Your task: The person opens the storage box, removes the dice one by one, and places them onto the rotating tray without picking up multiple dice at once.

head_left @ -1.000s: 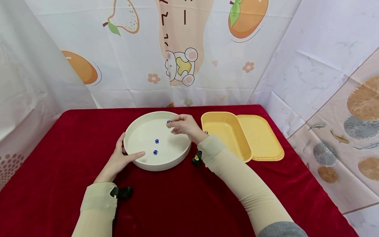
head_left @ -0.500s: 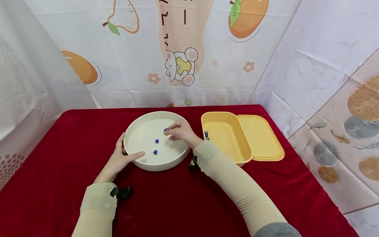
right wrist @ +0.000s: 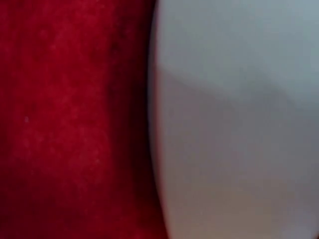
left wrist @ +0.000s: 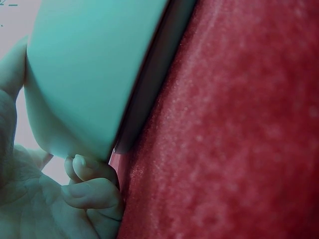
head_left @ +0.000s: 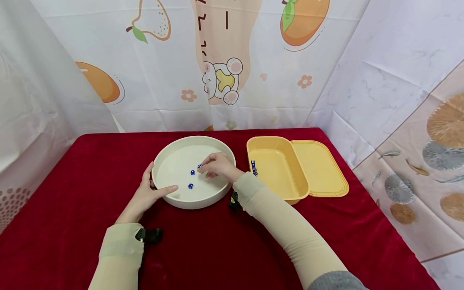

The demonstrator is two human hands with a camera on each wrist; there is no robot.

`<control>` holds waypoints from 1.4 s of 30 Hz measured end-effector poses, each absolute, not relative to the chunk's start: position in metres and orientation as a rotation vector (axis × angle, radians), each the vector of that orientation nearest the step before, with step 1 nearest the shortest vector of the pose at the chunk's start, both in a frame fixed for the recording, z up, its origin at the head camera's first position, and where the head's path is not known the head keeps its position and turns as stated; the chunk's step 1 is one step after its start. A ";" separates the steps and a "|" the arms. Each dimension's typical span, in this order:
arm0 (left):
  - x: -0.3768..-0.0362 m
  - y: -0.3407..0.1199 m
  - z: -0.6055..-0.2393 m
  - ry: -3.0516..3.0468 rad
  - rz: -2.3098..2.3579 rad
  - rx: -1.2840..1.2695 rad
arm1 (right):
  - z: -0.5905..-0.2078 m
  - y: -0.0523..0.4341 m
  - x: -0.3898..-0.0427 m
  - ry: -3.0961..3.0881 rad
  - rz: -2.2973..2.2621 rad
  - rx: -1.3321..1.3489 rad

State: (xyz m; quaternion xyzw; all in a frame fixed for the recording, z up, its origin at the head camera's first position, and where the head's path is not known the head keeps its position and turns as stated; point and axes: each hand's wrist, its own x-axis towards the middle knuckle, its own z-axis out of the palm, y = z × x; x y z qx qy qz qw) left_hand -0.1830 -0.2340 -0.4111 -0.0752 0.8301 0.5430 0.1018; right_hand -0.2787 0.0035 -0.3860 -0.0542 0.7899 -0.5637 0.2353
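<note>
Inside the white tray (head_left: 174, 161), right hand (head_left: 216, 166) seemingly pinches small blue die (head_left: 199, 166).

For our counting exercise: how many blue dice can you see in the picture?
4: two dice lie loose in the round tray, one at the right hand's fingers, one in the yellow box. The hand may hide more.

I see open red velvet tablecloth (head_left: 224, 249) in front, free to pass. Round white shallow tray (head_left: 181, 199) w/ raised rim blocks centre; yellow plastic tub (head_left: 277, 169) and flat yellow lid (head_left: 320, 169) crowd its right side. Printed curtains (head_left: 163, 80) wall off back & sides.
</note>
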 end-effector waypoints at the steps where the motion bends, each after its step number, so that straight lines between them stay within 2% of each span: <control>1: -0.183 -0.234 -0.411 2.452 1.604 -0.222 | -0.386 0.004 -0.279 2.168 -1.528 -0.154; 42: -0.183 -0.233 -0.410 2.455 1.594 -0.230 | -0.393 0.002 -0.280 2.055 -1.405 -0.248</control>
